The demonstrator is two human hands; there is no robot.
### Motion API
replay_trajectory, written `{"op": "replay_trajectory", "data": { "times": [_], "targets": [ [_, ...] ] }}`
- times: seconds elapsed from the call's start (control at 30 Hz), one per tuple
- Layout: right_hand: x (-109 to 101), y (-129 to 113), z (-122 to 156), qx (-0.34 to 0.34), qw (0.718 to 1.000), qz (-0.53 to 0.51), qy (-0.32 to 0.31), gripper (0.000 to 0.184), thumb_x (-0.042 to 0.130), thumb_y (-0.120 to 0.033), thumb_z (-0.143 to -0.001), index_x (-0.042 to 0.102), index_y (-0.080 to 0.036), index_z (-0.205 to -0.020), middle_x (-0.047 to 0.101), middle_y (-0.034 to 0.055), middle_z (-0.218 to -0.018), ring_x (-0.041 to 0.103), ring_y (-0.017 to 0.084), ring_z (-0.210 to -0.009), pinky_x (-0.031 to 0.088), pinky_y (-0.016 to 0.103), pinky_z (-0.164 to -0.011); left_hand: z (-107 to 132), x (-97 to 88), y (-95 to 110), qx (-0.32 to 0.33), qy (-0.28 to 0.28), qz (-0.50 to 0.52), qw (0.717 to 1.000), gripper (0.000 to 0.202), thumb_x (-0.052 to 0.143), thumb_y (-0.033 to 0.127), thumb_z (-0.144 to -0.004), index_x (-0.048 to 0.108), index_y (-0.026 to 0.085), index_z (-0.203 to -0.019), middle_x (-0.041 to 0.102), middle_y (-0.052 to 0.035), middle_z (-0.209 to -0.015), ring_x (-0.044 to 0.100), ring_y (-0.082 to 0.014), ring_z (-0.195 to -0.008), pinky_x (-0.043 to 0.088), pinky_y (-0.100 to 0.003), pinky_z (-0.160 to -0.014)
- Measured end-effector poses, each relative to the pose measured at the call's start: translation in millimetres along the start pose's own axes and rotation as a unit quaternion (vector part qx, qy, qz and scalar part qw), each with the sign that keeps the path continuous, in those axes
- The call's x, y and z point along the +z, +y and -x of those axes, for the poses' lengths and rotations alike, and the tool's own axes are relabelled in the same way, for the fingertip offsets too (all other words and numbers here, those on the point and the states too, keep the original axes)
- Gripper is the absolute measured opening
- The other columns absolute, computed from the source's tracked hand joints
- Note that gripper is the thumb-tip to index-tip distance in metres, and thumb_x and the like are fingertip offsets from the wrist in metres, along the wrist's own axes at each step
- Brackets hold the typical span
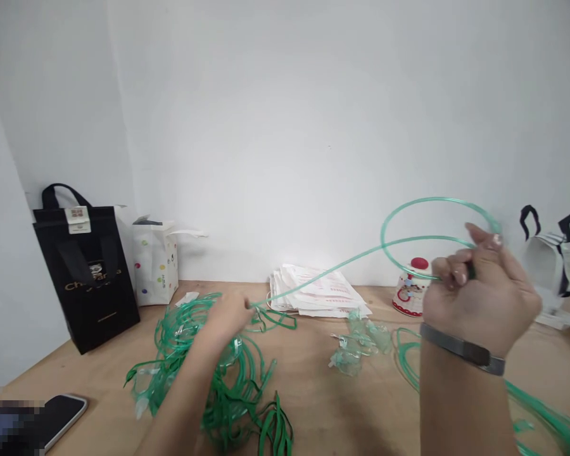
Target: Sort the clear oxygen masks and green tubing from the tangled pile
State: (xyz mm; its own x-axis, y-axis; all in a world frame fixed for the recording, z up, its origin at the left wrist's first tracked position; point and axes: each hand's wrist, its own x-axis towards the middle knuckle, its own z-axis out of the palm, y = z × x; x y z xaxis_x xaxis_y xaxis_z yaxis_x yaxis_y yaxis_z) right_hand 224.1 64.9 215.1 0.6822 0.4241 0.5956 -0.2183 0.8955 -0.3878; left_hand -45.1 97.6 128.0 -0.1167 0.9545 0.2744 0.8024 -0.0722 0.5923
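My right hand (479,291), raised above the wooden table (313,392), is closed around a loop of clear green tubing (408,218). The tube runs down and left to my left hand (228,315), which pinches it low over a tangled pile of green tubing (209,373) on the table's left half. A metal band sits on my right wrist. Clear plastic masks (356,345) lie on the table between my hands. More green tubing (536,405) trails under my right forearm.
A black paper bag (88,272) and a small white dotted bag (156,263) stand at the back left by the wall. A stack of white packets (320,291) and a red-and-white container (408,292) sit at the back. A phone (61,415) lies front left. White bags (551,253) stand right.
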Motion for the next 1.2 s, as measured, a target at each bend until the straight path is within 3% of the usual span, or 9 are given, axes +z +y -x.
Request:
{"op": "replay_trajectory", "data": {
  "times": [0.13, 0.23, 0.4, 0.5, 0.63, 0.8, 0.97, 1.07, 1.2],
  "targets": [
    [3.2, 1.4, 5.9, -0.023, 0.998, 0.064, -0.001, 0.013, 0.060, -0.017, -0.077, 0.072, -0.021, -0.080, 0.040, -0.0030, -0.056, 0.027, 0.008, -0.045, 0.025, 0.024, -0.039, -4.7, -29.9, -24.7, -0.057, 0.086, -0.028, 0.994, 0.028, 0.057, 0.042, -0.070, 0.071, 0.020, -0.080, 0.066, -0.0128, -0.082, 0.057, -0.0323, -0.093, 0.039, -0.034, -0.072],
    [8.7, 14.6, 13.6, -0.013, 0.988, 0.153, -0.023, 0.023, 0.065, -0.022, -0.072, 0.071, -0.021, -0.094, 0.043, -0.0036, -0.056, 0.031, 0.008, -0.047, 0.025, 0.024, -0.040, -1.9, -46.2, -21.9, -0.056, 0.113, -0.019, 0.992, 0.036, 0.058, 0.047, -0.068, 0.073, 0.017, -0.082, 0.065, -0.0141, -0.085, 0.055, -0.0350, -0.093, 0.038, -0.036, -0.074],
    [9.9, 35.6, 17.0, 0.055, 0.954, 0.287, -0.061, 0.038, 0.065, -0.031, -0.069, 0.067, -0.019, -0.105, 0.048, -0.0025, -0.063, 0.033, 0.009, -0.052, 0.027, 0.021, -0.040, 15.3, -59.6, 7.7, 0.032, 0.074, 0.088, 0.993, 0.033, 0.056, 0.048, -0.072, 0.072, 0.021, -0.081, 0.064, -0.0044, -0.073, 0.057, -0.0218, -0.072, 0.039, -0.026, -0.059],
    [11.9, 35.1, 19.2, 0.106, 0.957, 0.254, -0.094, 0.038, 0.064, -0.031, -0.069, 0.068, -0.017, -0.104, 0.050, -0.0014, -0.069, 0.033, 0.007, -0.051, 0.028, 0.020, -0.041, 24.3, -57.8, 23.6, 0.103, 0.041, 0.267, 0.957, 0.026, 0.061, 0.042, -0.072, 0.072, 0.019, -0.075, 0.056, 0.0005, -0.061, 0.048, -0.0131, -0.057, 0.034, -0.023, -0.052],
    [23.3, 27.4, 36.4, 0.163, 0.931, 0.190, -0.266, 0.034, 0.059, -0.027, -0.072, 0.068, -0.020, -0.104, 0.051, -0.0011, -0.069, 0.038, 0.007, -0.051, 0.031, 0.022, -0.045, 26.1, -43.9, 38.3, 0.097, 0.034, 0.450, 0.887, 0.024, 0.063, 0.039, -0.071, 0.070, 0.016, -0.073, 0.024, 0.0093, -0.042, 0.021, -0.0070, -0.041, 0.017, -0.022, -0.041],
    [38.7, 23.8, 64.0, 0.263, 0.811, 0.201, -0.482, 0.034, 0.053, -0.028, -0.078, 0.066, -0.015, -0.107, 0.041, -0.0044, -0.056, 0.036, 0.009, -0.050, 0.029, 0.023, -0.046, 22.9, -26.2, 49.0, 0.067, 0.060, 0.516, 0.852, 0.024, 0.068, 0.033, -0.066, 0.061, 0.015, -0.081, 0.028, 0.0115, -0.046, 0.020, -0.0043, -0.039, 0.014, -0.019, -0.038],
    [44.5, 23.5, 74.7, 0.227, 0.766, 0.265, -0.540, 0.027, 0.049, -0.032, -0.084, 0.066, -0.017, -0.099, 0.041, -0.0048, -0.056, 0.034, 0.009, -0.050, 0.026, 0.022, -0.046, 25.1, -19.6, 56.4, 0.081, 0.131, 0.514, 0.844, 0.023, 0.067, 0.032, -0.069, 0.054, 0.018, -0.082, 0.035, 0.0101, -0.054, 0.026, -0.0044, -0.042, 0.021, -0.018, -0.041],
    [44.7, 23.1, 73.5, 0.168, 0.756, 0.301, -0.556, 0.023, 0.050, -0.028, -0.084, 0.066, -0.016, -0.073, 0.049, -0.0023, -0.061, 0.042, 0.010, -0.057, 0.032, 0.023, -0.053, 28.8, -22.0, 57.3, 0.110, 0.195, 0.404, 0.887, 0.021, 0.062, 0.036, -0.074, 0.060, 0.019, -0.085, 0.037, 0.0064, -0.061, 0.037, -0.0082, -0.050, 0.032, -0.020, -0.048],
    [36.4, 23.4, 59.2, 0.174, 0.816, 0.293, -0.467, 0.027, 0.050, -0.036, -0.083, 0.059, -0.017, -0.067, 0.034, -0.0067, -0.049, 0.030, 0.008, -0.044, 0.023, 0.022, -0.043, 26.5, -33.9, 40.9, 0.078, 0.292, 0.070, 0.951, 0.021, 0.053, 0.034, -0.078, 0.065, 0.022, -0.090, 0.051, -0.0053, -0.091, 0.053, -0.0209, -0.085, 0.041, -0.031, -0.075]
  ]
}}
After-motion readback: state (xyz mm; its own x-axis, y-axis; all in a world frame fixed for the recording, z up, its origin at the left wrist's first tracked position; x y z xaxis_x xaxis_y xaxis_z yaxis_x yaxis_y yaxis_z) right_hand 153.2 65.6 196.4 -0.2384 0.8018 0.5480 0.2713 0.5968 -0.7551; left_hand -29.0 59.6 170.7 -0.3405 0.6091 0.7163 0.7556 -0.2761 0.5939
